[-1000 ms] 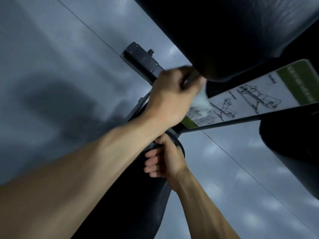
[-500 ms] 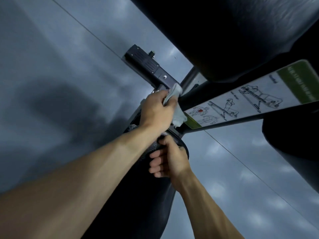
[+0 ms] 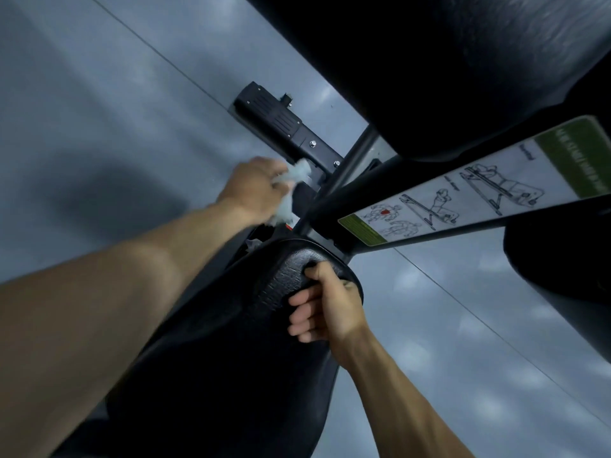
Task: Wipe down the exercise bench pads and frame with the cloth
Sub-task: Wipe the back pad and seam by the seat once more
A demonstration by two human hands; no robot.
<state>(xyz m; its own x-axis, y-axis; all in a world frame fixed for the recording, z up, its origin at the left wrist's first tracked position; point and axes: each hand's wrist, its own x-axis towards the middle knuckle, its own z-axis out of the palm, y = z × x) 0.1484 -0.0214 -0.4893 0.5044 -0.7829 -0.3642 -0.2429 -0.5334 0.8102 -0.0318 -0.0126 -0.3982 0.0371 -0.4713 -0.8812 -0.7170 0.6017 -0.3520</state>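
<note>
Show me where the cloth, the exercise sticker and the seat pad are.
cloth (image 3: 287, 206), head view, its hanging end
exercise sticker (image 3: 469, 193), head view, its white middle
seat pad (image 3: 231, 325), head view, its top

**Both arms out, both hands gripping**

My left arm reaches in from the lower left, bare forearm stretched forward and up. My left hand (image 3: 256, 190) is blurred, knuckles toward me, fingers bunched round the cloth (image 3: 291, 188). My right arm rises from the bottom right, wrist straight. My right hand (image 3: 325, 307) grips the pad edge (image 3: 297, 269), thumb on top, fingers curled under.
</note>
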